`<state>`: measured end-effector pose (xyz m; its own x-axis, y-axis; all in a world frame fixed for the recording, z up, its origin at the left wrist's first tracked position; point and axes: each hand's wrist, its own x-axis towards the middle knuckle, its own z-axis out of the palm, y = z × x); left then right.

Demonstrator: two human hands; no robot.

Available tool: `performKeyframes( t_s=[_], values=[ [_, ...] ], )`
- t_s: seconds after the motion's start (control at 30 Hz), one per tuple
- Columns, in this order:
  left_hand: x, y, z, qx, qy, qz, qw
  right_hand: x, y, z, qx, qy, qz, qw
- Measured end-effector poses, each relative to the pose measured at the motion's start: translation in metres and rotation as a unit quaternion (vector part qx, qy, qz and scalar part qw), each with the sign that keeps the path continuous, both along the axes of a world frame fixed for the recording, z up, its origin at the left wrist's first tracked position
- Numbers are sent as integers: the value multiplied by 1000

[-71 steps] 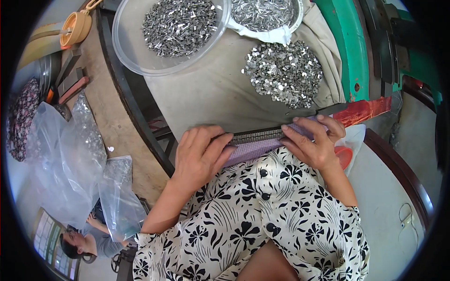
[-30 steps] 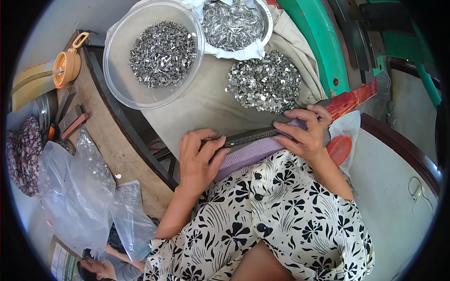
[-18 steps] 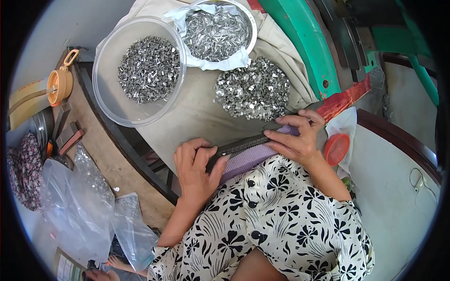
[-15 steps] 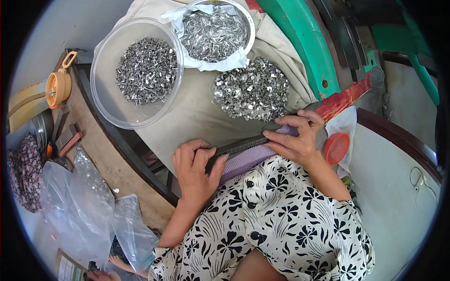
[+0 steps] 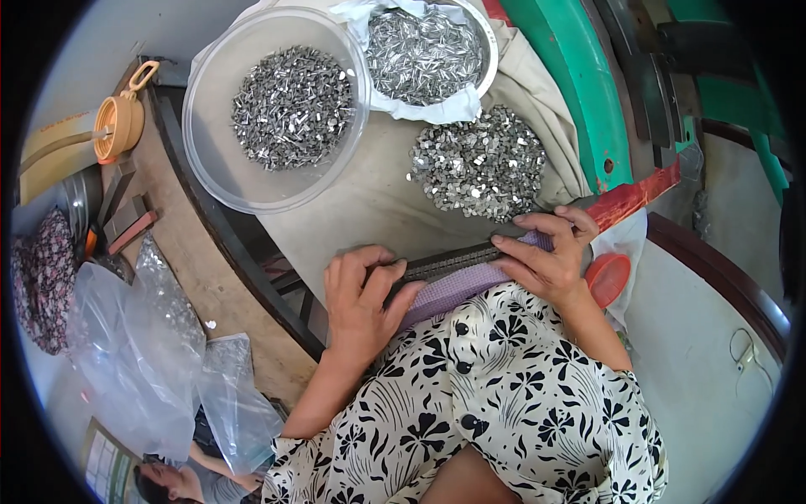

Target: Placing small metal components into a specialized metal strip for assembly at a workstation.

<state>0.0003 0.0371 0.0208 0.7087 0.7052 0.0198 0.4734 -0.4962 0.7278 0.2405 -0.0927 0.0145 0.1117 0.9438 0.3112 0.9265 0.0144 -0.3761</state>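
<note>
A long dark bar (image 5: 452, 260) with a row of small notches lies across my lap, along the near edge of the beige cloth. My left hand (image 5: 359, 294) is closed on its left end, fingers bent on the far side and thumb on the near side. At the other end my right hand (image 5: 550, 259) grips the bar between thumb and fingers. A purple checked cloth (image 5: 462, 284) runs along the bar's near side, partly under my right hand. Just beyond the bar lies a heap of small flat shiny metal pieces (image 5: 478, 164).
A clear plastic bowl (image 5: 195, 151) holds small dark metal pieces. Beside it, a metal bowl (image 5: 489, 46) lined with white cloth holds slim silvery pieces. Green machine frame (image 5: 579, 92) stands at right, near a red round dish (image 5: 608, 280). Plastic bags (image 5: 138, 361) and a person (image 5: 180, 480) are at left.
The view has shifted, so the bowls and heap appear further right. Both hands still hold the bar in nearly the same pose. More of the person at lower left shows.
</note>
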Motion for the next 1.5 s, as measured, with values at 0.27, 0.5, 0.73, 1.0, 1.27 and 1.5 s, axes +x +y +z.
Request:
performKeyframes(
  t_s=[0.27,0.5,0.73,1.0,1.27,1.5],
  values=[
    [-4,-6,-6,29,-3,5,1000,1,-1,-1,-18,20,-4,1000],
    [-4,-8,-6,33,5,5,999,5,-1,0,-19,30,2,999],
    [-4,-9,-5,32,9,5,999,5,-2,2,-18,52,-2,998],
    [-2,-7,-5,31,8,6,999,8,0,7,-11,77,-5,997],
    [0,-6,-1,57,25,5,998,4,12,23,16,39,-3,999],
    [2,-3,2,29,10,-4,1000,27,91,64,84,101,0,991]
  ],
)
